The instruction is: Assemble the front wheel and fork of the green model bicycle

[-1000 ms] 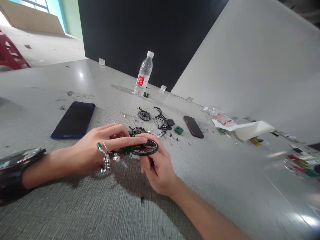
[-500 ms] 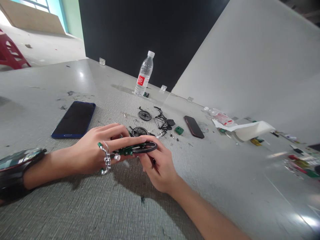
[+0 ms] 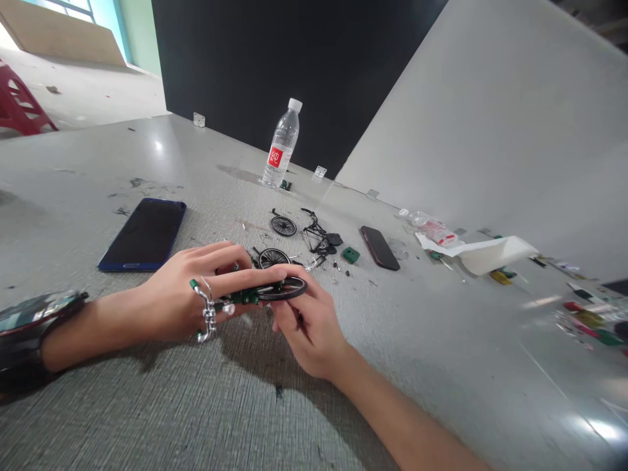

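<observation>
Little has changed over the last second: the black wheel [image 3: 283,288], seen more face-on a second ago, is now tilted nearly edge-on and has stayed so since half a second ago, while both hands have kept their places above the grey table [image 3: 147,405]. A small green model bicycle [image 3: 245,296] is gripped between the two hands, held just above the tabletop in the near middle of the view. The left hand [image 3: 181,301] is closed over the frame from the left, with its forefinger laid along the top toward the wheel; the silver handlebar [image 3: 207,313] with green grips is seen hanging in front of its knuckles. The right hand [image 3: 309,324] is cupped beneath the wheel, its fingers pinched at the wheel's underside; what exactly is pinched cannot be told. A dark watch [image 3: 29,320] is worn on the left wrist.

Just behind the hands, loose wheels [image 3: 283,226], dark frame parts [image 3: 318,241] and a small green block [image 3: 350,255] are scattered. A dark-blue phone [image 3: 144,234] is laid face up to the left, and a second dark phone [image 3: 380,248] to the right. Farther back a clear water bottle [image 3: 281,145] with a white cap is stood upright; a red label with a white character is borne on it, not clearly readable. White paper [image 3: 483,254] and blurred coloured bits [image 3: 589,320] are seen at the right.
</observation>
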{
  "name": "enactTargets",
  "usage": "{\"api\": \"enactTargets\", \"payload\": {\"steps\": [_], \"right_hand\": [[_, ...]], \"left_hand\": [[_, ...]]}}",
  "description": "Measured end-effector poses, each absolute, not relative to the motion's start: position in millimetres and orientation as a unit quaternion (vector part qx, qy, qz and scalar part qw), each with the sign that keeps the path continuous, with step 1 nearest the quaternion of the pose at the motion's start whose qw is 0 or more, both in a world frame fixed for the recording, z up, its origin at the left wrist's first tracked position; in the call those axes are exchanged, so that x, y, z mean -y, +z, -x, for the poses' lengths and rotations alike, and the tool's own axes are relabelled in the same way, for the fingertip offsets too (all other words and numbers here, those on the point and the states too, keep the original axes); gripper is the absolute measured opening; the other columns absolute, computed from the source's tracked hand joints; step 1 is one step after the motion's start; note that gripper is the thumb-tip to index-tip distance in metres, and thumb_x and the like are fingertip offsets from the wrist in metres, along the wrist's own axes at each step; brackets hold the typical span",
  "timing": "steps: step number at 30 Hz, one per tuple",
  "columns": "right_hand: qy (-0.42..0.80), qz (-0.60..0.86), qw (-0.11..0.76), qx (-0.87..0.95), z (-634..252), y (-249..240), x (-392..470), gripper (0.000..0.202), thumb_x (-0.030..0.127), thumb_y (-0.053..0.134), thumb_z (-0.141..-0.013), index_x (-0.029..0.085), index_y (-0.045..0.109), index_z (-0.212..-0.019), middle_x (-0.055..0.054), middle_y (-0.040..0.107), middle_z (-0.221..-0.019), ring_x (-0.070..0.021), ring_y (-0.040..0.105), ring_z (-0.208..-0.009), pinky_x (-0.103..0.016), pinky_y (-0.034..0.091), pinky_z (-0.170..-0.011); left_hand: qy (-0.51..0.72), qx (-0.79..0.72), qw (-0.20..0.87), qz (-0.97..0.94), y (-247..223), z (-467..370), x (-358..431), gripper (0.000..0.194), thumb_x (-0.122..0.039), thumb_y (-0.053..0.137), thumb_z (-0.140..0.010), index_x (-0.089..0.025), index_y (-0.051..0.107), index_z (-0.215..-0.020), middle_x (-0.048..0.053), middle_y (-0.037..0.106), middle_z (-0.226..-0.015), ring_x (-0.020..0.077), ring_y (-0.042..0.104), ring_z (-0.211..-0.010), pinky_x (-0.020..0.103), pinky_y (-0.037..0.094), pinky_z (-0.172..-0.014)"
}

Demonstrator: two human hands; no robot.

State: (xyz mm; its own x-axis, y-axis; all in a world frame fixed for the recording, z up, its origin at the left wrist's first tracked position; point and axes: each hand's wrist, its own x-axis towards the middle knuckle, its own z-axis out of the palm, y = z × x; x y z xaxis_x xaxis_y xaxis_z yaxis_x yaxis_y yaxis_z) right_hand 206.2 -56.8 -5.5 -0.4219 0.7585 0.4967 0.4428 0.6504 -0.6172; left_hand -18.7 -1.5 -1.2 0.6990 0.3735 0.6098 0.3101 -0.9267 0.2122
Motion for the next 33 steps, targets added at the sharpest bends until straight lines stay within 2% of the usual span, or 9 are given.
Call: {"api": "enactTargets", "payload": {"steps": [12, 22, 26, 33], "right_hand": [[0.153, 0.366, 0.4, 0.826, -205.6, -6.0, 54.4, 0.019, 0.019, 0.052, -0.096, 0.02, 0.058, -0.078, -0.008, 0.059, -0.12, -0.0198, 0.064, -0.104, -0.037, 0.056, -0.087], [0.162, 0.379, 0.374, 0.831, -204.9, -5.2, 54.9, 0.022, 0.022, 0.051, -0.097, 0.021, 0.06, -0.078, -0.008, 0.061, -0.114, -0.0219, 0.061, -0.109, -0.039, 0.056, -0.087], [0.169, 0.38, 0.361, 0.835, -204.2, -5.3, 54.3, 0.015, 0.022, 0.051, -0.097, 0.021, 0.062, -0.088, -0.009, 0.061, -0.111, -0.0228, 0.059, -0.114, -0.038, 0.056, -0.086], [0.156, 0.381, 0.348, 0.842, -204.4, -6.0, 53.2, 0.011, 0.023, 0.051, -0.097, 0.021, 0.061, -0.092, -0.008, 0.06, -0.114, -0.0199, 0.062, -0.101, -0.035, 0.056, -0.082]], "left_hand": [[0.339, -0.187, 0.068, -0.92, -0.9, 19.8, 1.6, 0.045, -0.022, 0.057, -0.096, -0.029, 0.053, -0.14, 0.004, 0.061, -0.098, 0.0163, 0.057, -0.083, 0.03, 0.049, -0.073], [0.326, -0.179, 0.06, -0.926, -2.1, 18.8, -1.7, 0.045, -0.023, 0.058, -0.095, -0.028, 0.052, -0.14, 0.005, 0.06, -0.097, 0.017, 0.057, -0.081, 0.029, 0.047, -0.07], [0.315, -0.176, 0.063, -0.931, -1.7, 19.3, -2.1, 0.044, -0.022, 0.058, -0.095, -0.028, 0.053, -0.139, 0.005, 0.06, -0.101, 0.0176, 0.057, -0.084, 0.03, 0.047, -0.071], [0.294, -0.179, 0.07, -0.936, -2.2, 20.9, -2.1, 0.044, -0.021, 0.059, -0.094, -0.03, 0.053, -0.137, 0.005, 0.06, -0.104, 0.0182, 0.058, -0.085, 0.031, 0.047, -0.072]]}}
